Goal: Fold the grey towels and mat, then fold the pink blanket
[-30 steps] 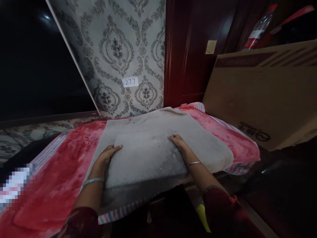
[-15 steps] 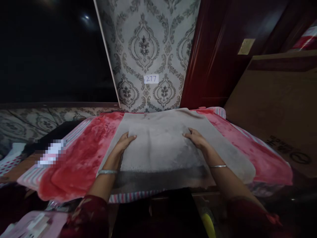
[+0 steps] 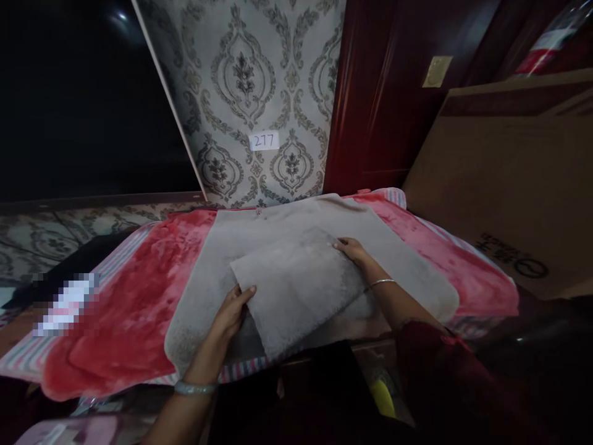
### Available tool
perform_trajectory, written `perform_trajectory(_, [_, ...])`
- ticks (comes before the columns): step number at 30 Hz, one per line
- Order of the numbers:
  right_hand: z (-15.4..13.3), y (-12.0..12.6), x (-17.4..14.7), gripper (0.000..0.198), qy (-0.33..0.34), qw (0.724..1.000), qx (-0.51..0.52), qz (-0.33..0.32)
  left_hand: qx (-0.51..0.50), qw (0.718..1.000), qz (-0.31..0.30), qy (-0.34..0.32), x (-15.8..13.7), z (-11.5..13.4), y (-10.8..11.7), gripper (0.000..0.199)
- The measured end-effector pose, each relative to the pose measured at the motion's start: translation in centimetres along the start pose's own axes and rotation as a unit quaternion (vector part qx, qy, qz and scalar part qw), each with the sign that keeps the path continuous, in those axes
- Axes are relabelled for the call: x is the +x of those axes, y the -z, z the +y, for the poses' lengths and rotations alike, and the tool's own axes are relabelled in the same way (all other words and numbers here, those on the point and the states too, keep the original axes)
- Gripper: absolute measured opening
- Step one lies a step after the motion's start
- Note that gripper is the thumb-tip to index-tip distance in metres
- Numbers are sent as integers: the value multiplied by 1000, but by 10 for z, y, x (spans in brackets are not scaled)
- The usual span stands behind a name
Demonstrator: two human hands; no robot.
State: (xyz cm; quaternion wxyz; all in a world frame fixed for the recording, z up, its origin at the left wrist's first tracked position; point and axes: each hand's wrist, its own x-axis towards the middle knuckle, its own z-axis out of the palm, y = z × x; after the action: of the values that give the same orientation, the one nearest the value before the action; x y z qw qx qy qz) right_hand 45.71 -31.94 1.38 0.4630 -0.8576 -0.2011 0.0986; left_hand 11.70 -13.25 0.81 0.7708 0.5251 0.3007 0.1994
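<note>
A folded grey plush cloth is stretched between my two hands and tilted, its left side nearer to me. My left hand grips its left edge, thumb on top and fingers underneath. Its upper right corner is pinched in my right hand. Beneath the cloth lies a larger grey mat with rounded corners. This mat rests on a red plush blanket, which shows on both sides. A striped cloth peeks out below along the front edge.
A big cardboard box stands on the right, with a bottle behind its top edge. At the left is a dark television screen. The patterned wall bears a paper label. Something yellow sits below the front edge.
The folded cloth has turned from square-on to tilted. My left hand has come down toward me with its edge, while my right hand keeps its corner. The camera view has shifted slightly right.
</note>
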Motion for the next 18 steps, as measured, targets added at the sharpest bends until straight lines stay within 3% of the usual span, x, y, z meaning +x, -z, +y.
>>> perform_trajectory(4, [10,10,-22,32,17,996,12,90,14,999,-18,28,-10,1,0,74])
perform_trajectory(6, [18,17,-49,25,46,981,52,179,4,1000,-15,18,-14,-1,-4,76])
perform_trajectory(8, [30,16,-91,27,57,966,128,217,-6,1000,-6,14,-17,-3,-9,80])
perform_trajectory(9, [37,13,-115,34,40,968,171,179,-10,1000,0,15,-17,-3,-12,80])
perform_trajectory(12, [48,-7,-189,53,-70,956,282,-25,-11,1000,5,11,-17,2,-21,77])
perform_trajectory(15, [39,-30,-239,70,-160,875,384,-247,10,1000,1,-19,-19,12,-31,69])
perform_trajectory(16, [32,-36,-246,74,-164,841,431,-282,19,999,5,-31,-22,14,-34,67])
perform_trajectory(18, [17,-46,-249,75,-143,786,535,-275,37,998,11,-51,-29,16,-40,66])
